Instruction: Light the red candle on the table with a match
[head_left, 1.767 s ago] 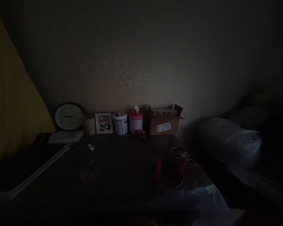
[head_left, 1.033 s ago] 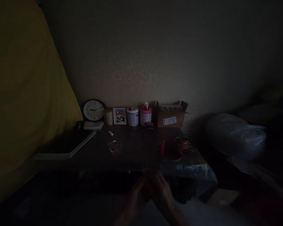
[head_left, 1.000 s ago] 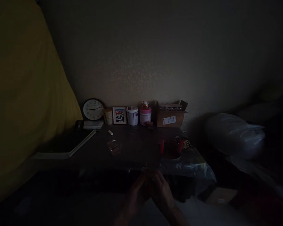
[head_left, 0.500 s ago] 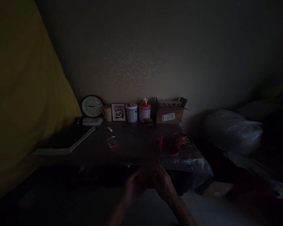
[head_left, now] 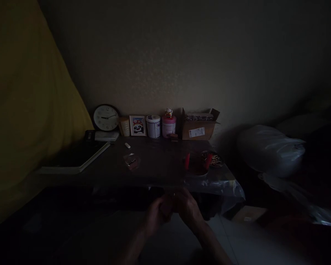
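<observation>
The room is very dark. My left hand is closed around a small dark red box, held low in front of the table's near edge. Close beside the box on its right, my right hand has its fingers bent and pressed together. A tiny pale spot shows at its fingertips, too small and blurred to name. Beyond my hands, two red candles stand upright on a dark tray. Behind the right candle is a round dish of thin pale sticks that look like matches.
A clear round dish with a reddish piece in it sits left of centre. Along the wall stand a clock, a panda picture, tubs and a cardboard box. A large book lies left; a plastic bag sits right.
The view has tilted down slightly, so the table sits higher in the picture. The box in my left hand shows more plainly. Both hands stay close together.
</observation>
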Demonstrator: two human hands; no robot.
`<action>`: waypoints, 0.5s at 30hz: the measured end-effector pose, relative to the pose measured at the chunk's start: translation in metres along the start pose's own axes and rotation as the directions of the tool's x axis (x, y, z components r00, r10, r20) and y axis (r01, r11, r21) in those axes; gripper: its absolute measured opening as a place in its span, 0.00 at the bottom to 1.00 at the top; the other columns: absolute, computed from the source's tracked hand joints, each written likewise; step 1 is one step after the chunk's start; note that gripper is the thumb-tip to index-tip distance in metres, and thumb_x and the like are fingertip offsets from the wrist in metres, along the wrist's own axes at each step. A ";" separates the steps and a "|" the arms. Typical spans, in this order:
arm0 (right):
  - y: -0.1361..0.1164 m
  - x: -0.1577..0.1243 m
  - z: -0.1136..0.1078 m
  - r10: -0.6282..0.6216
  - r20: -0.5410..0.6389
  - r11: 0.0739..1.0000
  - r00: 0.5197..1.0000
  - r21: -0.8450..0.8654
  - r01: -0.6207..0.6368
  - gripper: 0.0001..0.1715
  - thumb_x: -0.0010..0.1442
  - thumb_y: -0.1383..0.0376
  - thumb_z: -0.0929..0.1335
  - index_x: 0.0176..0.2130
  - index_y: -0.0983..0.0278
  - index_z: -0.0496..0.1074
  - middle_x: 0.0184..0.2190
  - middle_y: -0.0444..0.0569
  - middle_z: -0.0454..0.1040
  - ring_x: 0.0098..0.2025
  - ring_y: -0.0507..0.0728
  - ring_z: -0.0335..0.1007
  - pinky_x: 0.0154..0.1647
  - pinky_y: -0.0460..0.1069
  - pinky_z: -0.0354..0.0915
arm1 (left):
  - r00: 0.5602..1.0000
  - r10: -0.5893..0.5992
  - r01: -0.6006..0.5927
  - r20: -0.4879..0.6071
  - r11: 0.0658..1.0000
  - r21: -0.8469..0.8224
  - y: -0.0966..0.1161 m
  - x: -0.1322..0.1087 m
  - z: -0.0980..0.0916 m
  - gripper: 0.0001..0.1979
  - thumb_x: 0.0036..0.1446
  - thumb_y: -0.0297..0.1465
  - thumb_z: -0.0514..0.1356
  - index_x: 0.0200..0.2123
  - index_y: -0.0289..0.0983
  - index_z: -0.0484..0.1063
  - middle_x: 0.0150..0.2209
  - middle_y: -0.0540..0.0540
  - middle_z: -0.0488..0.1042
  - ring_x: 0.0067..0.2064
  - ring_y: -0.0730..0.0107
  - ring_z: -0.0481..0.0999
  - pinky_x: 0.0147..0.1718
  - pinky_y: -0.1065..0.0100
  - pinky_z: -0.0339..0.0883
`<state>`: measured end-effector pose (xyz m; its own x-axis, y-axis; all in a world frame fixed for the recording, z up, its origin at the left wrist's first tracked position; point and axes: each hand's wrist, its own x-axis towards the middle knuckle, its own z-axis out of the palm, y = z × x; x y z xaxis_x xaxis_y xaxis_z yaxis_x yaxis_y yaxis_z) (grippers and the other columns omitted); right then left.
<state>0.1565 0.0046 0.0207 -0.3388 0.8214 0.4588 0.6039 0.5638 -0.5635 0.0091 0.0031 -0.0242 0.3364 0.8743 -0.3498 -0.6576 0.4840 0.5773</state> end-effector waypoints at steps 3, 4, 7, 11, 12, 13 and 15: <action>0.001 -0.001 0.001 0.023 0.011 1.000 1.000 -0.009 -0.022 0.16 0.59 0.73 0.60 0.40 0.59 0.73 0.41 0.48 0.71 0.42 0.55 0.69 0.42 0.47 0.67 | 0.999 -0.034 0.033 -0.032 0.999 -0.043 0.002 -0.003 0.002 0.14 0.53 0.33 0.55 0.42 0.35 0.71 0.29 0.46 0.75 0.24 0.73 0.70 0.19 0.73 0.53; 0.002 -0.001 0.001 0.024 0.012 1.000 1.000 -0.004 -0.024 0.16 0.59 0.72 0.60 0.41 0.59 0.73 0.42 0.48 0.71 0.43 0.55 0.68 0.42 0.48 0.67 | 0.998 -0.048 0.045 -0.045 0.997 -0.066 0.003 -0.005 0.004 0.13 0.53 0.33 0.55 0.41 0.35 0.71 0.30 0.46 0.76 0.25 0.73 0.70 0.20 0.73 0.54; 0.005 0.000 0.002 0.021 0.018 0.999 1.000 0.041 -0.022 0.15 0.59 0.72 0.61 0.40 0.60 0.73 0.43 0.49 0.70 0.44 0.55 0.68 0.43 0.48 0.67 | 0.995 -0.082 0.077 -0.052 0.993 -0.093 0.006 -0.007 0.005 0.12 0.53 0.33 0.54 0.39 0.35 0.71 0.29 0.46 0.76 0.25 0.73 0.71 0.20 0.74 0.56; 0.006 0.001 -0.001 0.008 0.030 0.997 1.000 0.075 -0.010 0.16 0.56 0.74 0.61 0.39 0.61 0.72 0.43 0.49 0.71 0.45 0.54 0.67 0.46 0.48 0.65 | 0.993 -0.108 0.106 -0.051 0.994 -0.042 0.004 -0.005 0.000 0.11 0.53 0.35 0.55 0.35 0.34 0.71 0.27 0.46 0.76 0.24 0.72 0.71 0.20 0.73 0.56; 0.005 0.001 -0.001 0.010 0.041 0.998 0.999 0.059 -0.012 0.16 0.55 0.74 0.62 0.39 0.61 0.72 0.42 0.48 0.71 0.46 0.54 0.66 0.46 0.48 0.64 | 0.993 -0.110 0.109 -0.048 0.994 -0.031 0.002 -0.003 -0.002 0.12 0.53 0.35 0.55 0.35 0.34 0.72 0.26 0.46 0.76 0.25 0.72 0.72 0.21 0.73 0.56; 0.005 0.001 -0.001 0.018 0.059 0.999 0.998 0.034 -0.020 0.15 0.54 0.74 0.62 0.39 0.61 0.73 0.42 0.48 0.72 0.46 0.54 0.66 0.46 0.48 0.64 | 0.993 -0.113 0.112 -0.041 0.993 -0.022 0.001 -0.002 -0.004 0.12 0.53 0.36 0.55 0.35 0.34 0.72 0.26 0.46 0.76 0.26 0.71 0.72 0.21 0.73 0.56; 0.004 0.001 -0.002 0.040 0.105 0.999 0.994 -0.029 -0.038 0.15 0.54 0.73 0.63 0.38 0.60 0.73 0.41 0.48 0.73 0.45 0.55 0.67 0.45 0.48 0.64 | 0.993 -0.114 0.114 -0.029 0.993 0.003 -0.003 0.001 -0.008 0.13 0.53 0.37 0.54 0.35 0.34 0.72 0.26 0.45 0.76 0.26 0.70 0.72 0.20 0.73 0.55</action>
<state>0.1597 0.0070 0.0200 -0.3879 0.8481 0.3610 0.6369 0.5297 -0.5601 0.0061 0.0027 -0.0319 0.3897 0.8121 -0.4343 -0.6127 0.5807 0.5361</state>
